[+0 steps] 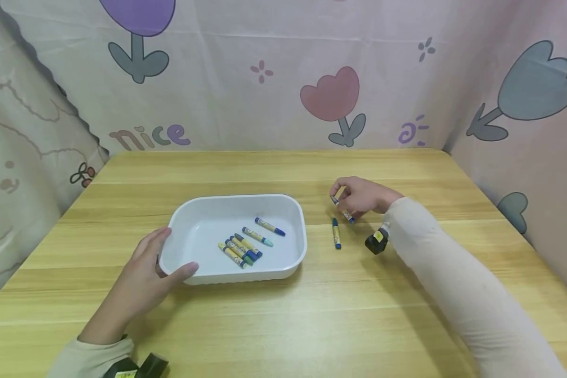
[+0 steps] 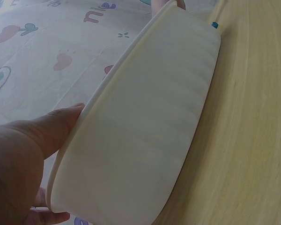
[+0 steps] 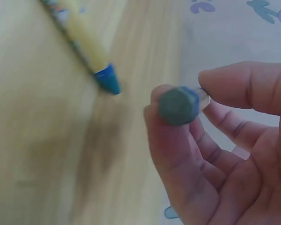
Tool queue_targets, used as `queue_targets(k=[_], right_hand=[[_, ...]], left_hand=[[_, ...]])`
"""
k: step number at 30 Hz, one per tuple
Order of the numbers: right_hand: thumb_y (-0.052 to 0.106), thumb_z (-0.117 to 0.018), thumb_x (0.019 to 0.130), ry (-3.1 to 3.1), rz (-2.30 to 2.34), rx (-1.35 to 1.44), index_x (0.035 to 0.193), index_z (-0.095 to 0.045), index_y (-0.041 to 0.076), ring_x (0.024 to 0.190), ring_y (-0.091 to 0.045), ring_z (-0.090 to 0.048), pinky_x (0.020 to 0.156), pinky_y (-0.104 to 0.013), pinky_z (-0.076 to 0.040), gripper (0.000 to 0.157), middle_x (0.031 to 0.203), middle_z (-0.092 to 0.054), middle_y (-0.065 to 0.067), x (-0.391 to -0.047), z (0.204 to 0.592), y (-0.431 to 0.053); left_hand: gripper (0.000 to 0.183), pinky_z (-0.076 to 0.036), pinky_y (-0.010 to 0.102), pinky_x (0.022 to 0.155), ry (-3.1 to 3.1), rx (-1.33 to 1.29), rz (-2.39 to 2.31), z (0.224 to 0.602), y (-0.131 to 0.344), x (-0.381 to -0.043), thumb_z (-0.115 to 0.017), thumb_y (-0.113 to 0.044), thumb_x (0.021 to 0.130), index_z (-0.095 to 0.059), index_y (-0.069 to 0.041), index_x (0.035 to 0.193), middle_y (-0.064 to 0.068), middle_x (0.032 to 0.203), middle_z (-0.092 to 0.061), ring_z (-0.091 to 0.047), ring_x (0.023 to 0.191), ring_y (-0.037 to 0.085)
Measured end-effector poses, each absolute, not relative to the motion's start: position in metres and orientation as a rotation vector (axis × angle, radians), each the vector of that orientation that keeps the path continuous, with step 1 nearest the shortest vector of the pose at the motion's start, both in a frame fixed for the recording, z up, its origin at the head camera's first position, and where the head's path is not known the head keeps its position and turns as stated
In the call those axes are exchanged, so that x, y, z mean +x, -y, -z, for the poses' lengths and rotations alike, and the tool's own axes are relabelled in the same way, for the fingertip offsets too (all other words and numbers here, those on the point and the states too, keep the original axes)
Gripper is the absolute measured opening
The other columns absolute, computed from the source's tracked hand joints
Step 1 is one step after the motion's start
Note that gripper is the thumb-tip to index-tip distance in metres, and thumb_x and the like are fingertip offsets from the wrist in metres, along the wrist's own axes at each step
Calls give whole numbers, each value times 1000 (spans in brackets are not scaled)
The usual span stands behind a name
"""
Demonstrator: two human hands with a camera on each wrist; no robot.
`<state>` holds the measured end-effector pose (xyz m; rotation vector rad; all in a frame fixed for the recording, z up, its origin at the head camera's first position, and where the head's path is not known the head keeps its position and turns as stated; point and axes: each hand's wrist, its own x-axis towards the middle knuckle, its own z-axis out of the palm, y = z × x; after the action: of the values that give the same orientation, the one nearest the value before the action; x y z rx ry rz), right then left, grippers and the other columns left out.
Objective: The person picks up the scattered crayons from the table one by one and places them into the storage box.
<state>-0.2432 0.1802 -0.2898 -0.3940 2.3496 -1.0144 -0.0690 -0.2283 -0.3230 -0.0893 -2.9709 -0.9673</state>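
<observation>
In the head view my left hand point(image 1: 144, 275) holds the left end of a white plastic tray point(image 1: 233, 275), thumb at the front rim. The left wrist view shows that thumb point(image 2: 61, 124) against the tray's rim, with fingertips partly hidden beyond it. My right hand point(image 1: 361, 195) pinches a crayon point(image 1: 347, 214) with a yellow patterned wrapper between thumb and fingers, above the table. Its blunt grey-green end point(image 3: 178, 107) faces the right wrist camera. Another crayon point(image 1: 336, 233), blue-tipped, lies on the table just below that hand. Several crayons point(image 1: 248, 244) lie inside the tray.
The wood-grain table point(image 1: 307, 325) extends around the tray. A printed curtain point(image 1: 245, 110) hangs behind its far edge and along both sides. Black wrist devices point(image 1: 377, 241) sit on both sleeves.
</observation>
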Motion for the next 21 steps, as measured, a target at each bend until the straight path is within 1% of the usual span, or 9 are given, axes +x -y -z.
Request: queue_targets(k=[6,12,15,18,21], right_hand=[[5,-57,92,-2372,974,-426,128,-44,-3,75,-20,-55,66,-34,-56,39,98,-54,-14,-246,277,-167],[8,-59,93,-2387,944,-476,128,-46,0,77,-21,-55,67,-33,-55,38,105,-53,-15,-247,262,-153],[9,-60,93,-2381,950,-486,128,-47,1,79,-22,-57,68,-33,-55,37,106,-55,-15,-246,258,-145],[9,-60,93,-2373,952,-503,127,-49,2,80,-22,-57,67,-32,-54,36,106,-56,-14,-245,255,-136],[9,-60,93,-2365,952,-527,124,-51,4,76,-21,-56,65,-30,-52,33,104,-57,-13,-243,254,-127]], left_hand=[[101,-28,71,100,2968,-84,972,322,228,-68,-69,-48,87,-14,5,152,30,153,-16,-28,131,54],[101,-28,71,100,2968,-81,981,322,229,-69,-69,-48,87,-14,5,152,29,154,-15,-28,132,54],[101,-28,71,100,2963,-87,978,323,229,-70,-70,-48,86,-14,5,152,30,154,-16,-27,132,54],[101,-28,71,100,2960,-93,975,323,230,-70,-69,-48,86,-14,5,152,30,153,-16,-27,132,54],[101,-28,71,100,2959,-93,976,323,230,-69,-70,-48,86,-14,5,152,30,153,-16,-27,132,55]])
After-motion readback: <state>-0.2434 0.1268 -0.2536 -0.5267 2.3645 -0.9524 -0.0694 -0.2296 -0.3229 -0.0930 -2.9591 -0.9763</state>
